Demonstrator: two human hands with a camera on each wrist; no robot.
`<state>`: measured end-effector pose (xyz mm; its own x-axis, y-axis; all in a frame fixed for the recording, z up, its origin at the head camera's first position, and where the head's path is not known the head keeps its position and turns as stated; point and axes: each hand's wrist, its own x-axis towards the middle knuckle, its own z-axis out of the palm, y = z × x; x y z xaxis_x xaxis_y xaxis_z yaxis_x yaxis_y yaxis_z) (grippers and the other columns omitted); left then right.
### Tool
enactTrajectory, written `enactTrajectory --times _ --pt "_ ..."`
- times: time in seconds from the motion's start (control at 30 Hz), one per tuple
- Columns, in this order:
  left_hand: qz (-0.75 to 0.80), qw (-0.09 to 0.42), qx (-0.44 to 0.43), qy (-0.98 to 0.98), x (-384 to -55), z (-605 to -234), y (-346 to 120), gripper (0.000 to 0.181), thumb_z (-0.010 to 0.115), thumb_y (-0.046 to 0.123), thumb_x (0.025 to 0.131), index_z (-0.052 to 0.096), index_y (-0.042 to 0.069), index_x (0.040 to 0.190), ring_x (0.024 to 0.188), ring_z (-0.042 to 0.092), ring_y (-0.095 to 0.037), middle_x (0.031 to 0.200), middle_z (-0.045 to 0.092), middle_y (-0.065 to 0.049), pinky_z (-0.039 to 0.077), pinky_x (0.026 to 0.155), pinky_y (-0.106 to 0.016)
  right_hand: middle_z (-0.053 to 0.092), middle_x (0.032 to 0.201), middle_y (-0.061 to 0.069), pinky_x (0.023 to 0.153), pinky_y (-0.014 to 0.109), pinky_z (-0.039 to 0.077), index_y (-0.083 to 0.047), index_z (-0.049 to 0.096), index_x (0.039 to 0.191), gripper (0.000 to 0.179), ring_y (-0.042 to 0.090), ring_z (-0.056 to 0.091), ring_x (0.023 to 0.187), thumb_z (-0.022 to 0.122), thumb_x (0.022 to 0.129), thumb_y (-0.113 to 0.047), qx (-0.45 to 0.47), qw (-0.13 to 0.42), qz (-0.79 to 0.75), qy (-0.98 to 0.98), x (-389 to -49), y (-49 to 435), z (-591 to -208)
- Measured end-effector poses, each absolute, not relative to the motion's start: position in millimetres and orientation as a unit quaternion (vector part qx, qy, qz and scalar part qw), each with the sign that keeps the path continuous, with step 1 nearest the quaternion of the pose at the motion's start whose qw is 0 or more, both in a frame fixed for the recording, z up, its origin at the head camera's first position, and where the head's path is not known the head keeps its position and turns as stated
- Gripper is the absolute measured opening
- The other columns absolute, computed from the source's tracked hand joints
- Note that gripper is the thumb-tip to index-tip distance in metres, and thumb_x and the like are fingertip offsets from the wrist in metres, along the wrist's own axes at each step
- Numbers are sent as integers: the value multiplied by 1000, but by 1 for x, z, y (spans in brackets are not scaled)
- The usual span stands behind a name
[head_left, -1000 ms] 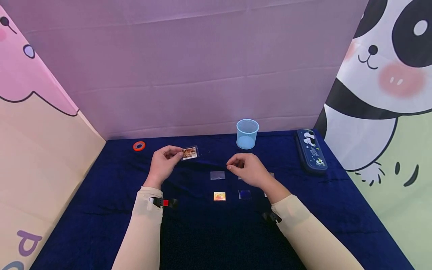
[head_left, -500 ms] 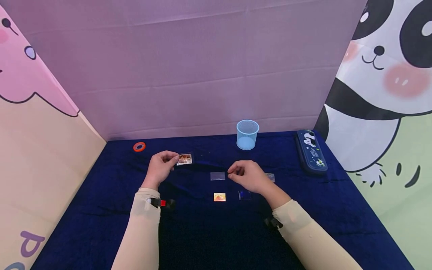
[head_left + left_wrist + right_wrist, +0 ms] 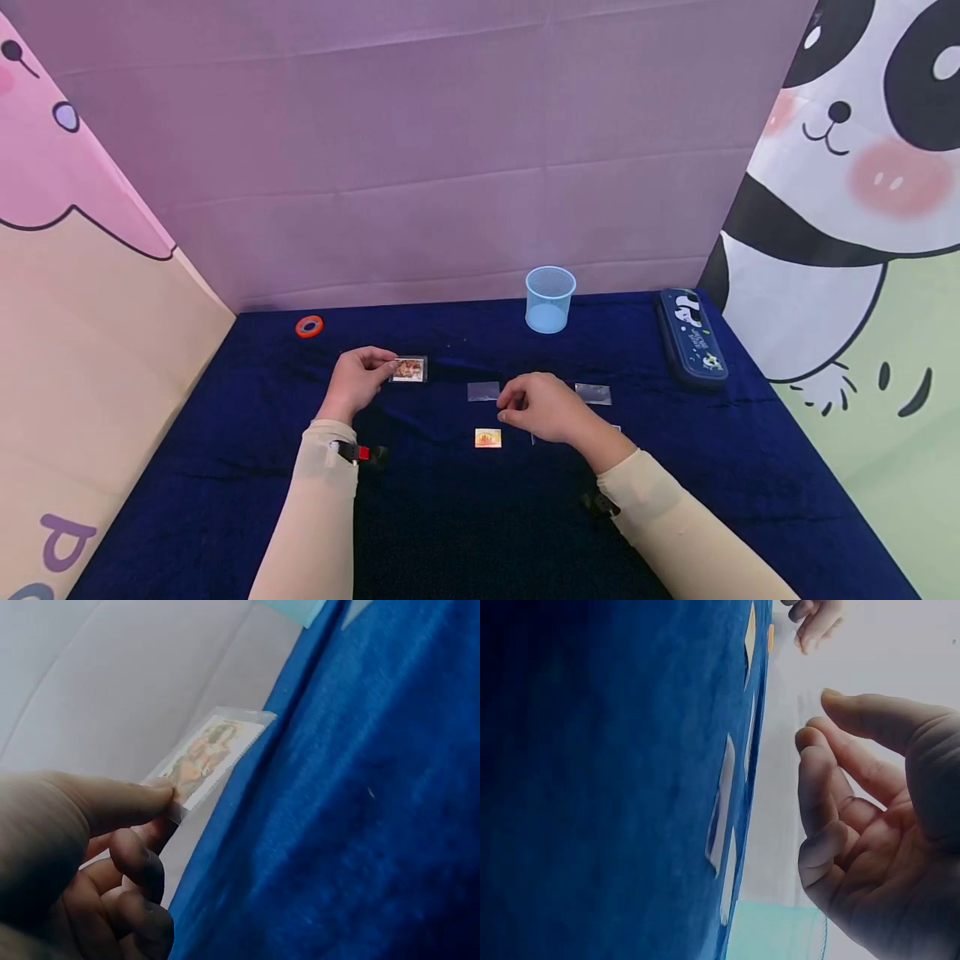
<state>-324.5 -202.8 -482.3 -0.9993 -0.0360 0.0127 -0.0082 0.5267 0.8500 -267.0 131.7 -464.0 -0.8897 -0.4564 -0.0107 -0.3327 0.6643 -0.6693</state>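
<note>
Pinches the sleeved picture [image 3: 410, 369] above the bench [image 3: 465, 525] with the left hand [image 3: 355, 383]; holds the right hand [image 3: 547, 407] loosely parted (gripping nothing). Might drop or bend the sleeved picture through so slim an edge grip.

From the middle of the blue tablecloth [image 3: 187, 433], an orange ring [image 3: 308, 333] lay at ten o'clock, a light-blue cup [image 3: 549, 310] stood at one and a pencil case [image 3: 693, 337] lay at two. A purple curtain [image 3: 390, 167] hung at twelve, a panda print [image 3: 862, 133] at two.
</note>
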Motion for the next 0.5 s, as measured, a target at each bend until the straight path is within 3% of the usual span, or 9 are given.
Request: enactTrajectory --times 0.5 --pt "-443 -14 60 -894 -326 -490 -203 15 74 23 94 75 12 105 81 64 -23 97 72 -7 53 71 -35 65 80 -10 66 33 50 -14 75 101 15 10 60 71 80 88 -18 -246 126 -310 910 -261 123 -468"
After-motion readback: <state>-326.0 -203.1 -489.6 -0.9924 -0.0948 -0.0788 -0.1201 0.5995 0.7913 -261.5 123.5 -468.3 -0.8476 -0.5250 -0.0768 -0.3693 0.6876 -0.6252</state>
